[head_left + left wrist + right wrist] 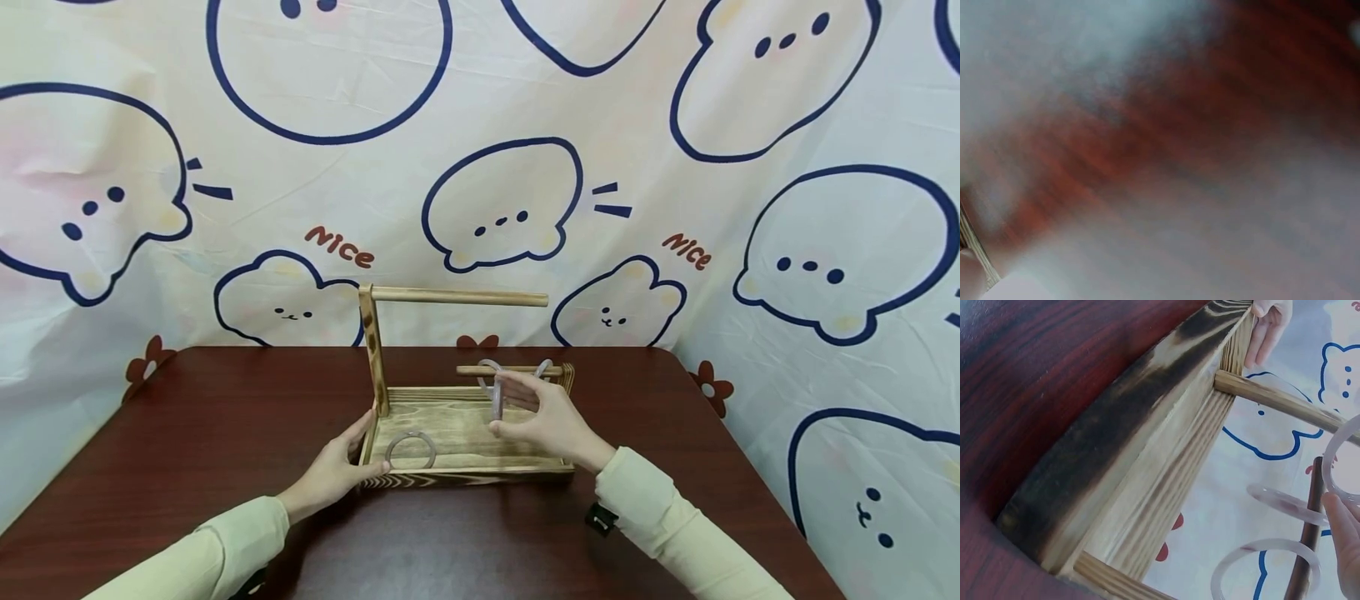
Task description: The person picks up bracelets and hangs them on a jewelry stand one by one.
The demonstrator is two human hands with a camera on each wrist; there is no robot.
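A wooden display stand (472,477) has a shallow tray base, a tall post at its left with an upper bar (461,296), and a lower bar (468,370) at its right. My left hand (330,472) grips the tray's front left corner, thumb on the front edge. Between thumb and fingers, my right hand (551,421) pinches a pale translucent bangle (497,400) upright near the lower bar's free end. Two more bangles hang on that bar, one bangle (1272,498) nearer its end and another bangle (1217,570) farther in. A further bangle (432,450) is inside the tray's front left.
The stand sits on a dark red-brown table (465,542). Behind it hangs a cloth backdrop (375,192) with cartoon outlines. The left wrist view is mostly blurred, with a strip of wood at its lower left.
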